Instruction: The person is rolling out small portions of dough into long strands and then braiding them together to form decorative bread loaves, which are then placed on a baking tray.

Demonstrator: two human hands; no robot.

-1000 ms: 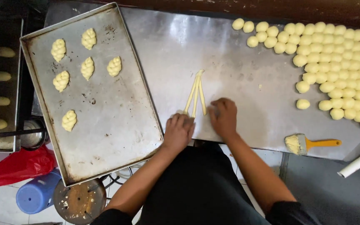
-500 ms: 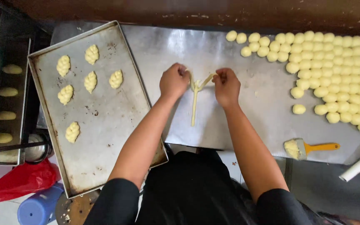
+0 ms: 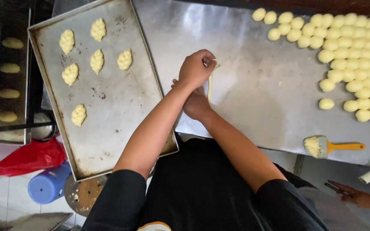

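Two hands are working thin strands of pale dough (image 3: 210, 83) on the steel worktop (image 3: 253, 85), seen from the head camera, the only view. The left hand (image 3: 195, 68) is curling over the upper end of the strands, fingers bent and pinching the dough at its top, while the right hand (image 3: 195, 105) is lying beneath and just behind it, wrist crossing under the left forearm; whether its fingers are closed on the dough I cannot tell, since the left hand is covering them.

A second ago the strands were lying straight side by side with both hands flat at their near ends; half a second ago the hands were apart at the far ends, folding the tips over each other. Now the hands are crossing one over the other, which I judge to mean the strands are being plaited and the braid is only beginning, most of the length still hanging loose below the pinch.

Left of the grip, a worn baking tray (image 3: 108, 98) is carrying six finished braided pieces (image 3: 97, 60), with much bare metal left. Far right of the grip, rows of dough balls (image 3: 356, 55) are waiting, one stray ball (image 3: 326, 104) sitting nearest. Down and right of the grip, a yellow-handled brush (image 3: 332, 146) is lying apart from the hands.
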